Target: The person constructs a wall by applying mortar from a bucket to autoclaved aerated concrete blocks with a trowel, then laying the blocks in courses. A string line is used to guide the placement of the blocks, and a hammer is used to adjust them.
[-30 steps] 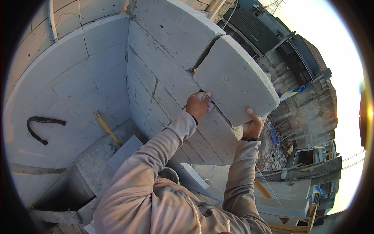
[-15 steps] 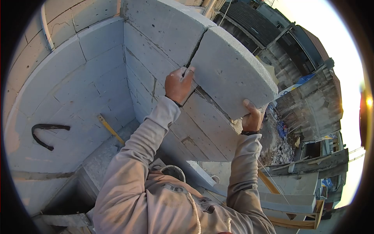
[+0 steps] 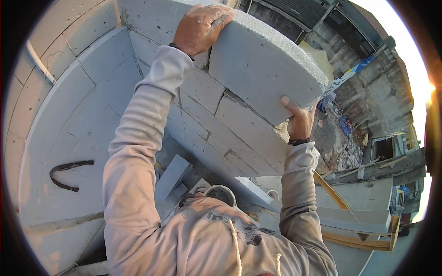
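Note:
A pale grey aerated concrete block (image 3: pixel 262 69) sits on the top course of the block wall, its far end meeting a neighbouring block (image 3: pixel 149 18). At that joint, my left hand (image 3: pixel 202 30) is closed over the upper edge, its fingers bent across the top. My right hand (image 3: pixel 301 120) grips the block's near lower corner, thumb on the face and fingers behind the end, partly hidden. Below, a dark gap runs between this block and the course under it (image 3: pixel 248 129). A thin string passes along that gap.
A dark curved strip (image 3: pixel 62 175) shows against the left wall (image 3: pixel 106 106). Beneath me are a loose block (image 3: pixel 172 177) and a bucket (image 3: pixel 223 193). Wooden framing (image 3: pixel 334 193) stands at right, with rubble (image 3: pixel 340 147) on the ground outside.
My left hand has moved up from the lower end of the joint to the top edge. My right hand keeps its hold on the corner. The view has shifted.

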`<state>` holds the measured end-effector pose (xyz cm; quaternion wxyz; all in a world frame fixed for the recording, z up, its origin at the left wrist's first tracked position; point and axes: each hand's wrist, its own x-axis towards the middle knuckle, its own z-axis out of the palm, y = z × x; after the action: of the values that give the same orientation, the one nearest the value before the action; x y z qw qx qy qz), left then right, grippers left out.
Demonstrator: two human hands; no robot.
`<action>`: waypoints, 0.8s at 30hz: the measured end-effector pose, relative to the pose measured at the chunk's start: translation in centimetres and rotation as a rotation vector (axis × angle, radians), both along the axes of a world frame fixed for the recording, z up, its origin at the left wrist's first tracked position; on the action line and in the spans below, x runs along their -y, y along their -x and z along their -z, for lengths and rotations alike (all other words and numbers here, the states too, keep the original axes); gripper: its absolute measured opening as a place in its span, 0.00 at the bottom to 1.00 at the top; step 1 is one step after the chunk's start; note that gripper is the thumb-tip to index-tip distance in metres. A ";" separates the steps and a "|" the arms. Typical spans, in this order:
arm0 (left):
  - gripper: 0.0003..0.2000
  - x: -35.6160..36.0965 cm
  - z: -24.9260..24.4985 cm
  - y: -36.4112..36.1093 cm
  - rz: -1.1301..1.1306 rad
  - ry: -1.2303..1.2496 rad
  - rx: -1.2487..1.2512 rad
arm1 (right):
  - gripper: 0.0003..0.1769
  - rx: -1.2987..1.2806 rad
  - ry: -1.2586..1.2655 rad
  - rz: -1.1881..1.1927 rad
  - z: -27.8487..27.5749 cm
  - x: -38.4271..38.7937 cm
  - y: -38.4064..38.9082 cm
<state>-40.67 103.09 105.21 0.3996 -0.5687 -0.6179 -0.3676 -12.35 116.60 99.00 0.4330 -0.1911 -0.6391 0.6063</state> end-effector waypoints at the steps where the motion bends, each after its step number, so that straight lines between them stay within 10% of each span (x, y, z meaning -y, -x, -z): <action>1: 0.15 0.1 -0.2 -0.1 0.029 -0.001 0.009 | 0.48 0.022 0.005 -0.001 -0.2 0.2 -0.1; 24: 0.12 -0.8 0.2 -1.4 0.086 -0.095 0.161 | 0.57 -0.012 -0.135 -0.016 0.8 0.0 0.1</action>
<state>-39.32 103.91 105.06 0.3590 -0.5436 -0.6049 -0.4580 -12.46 116.65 98.18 0.4435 -0.1526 -0.6776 0.5664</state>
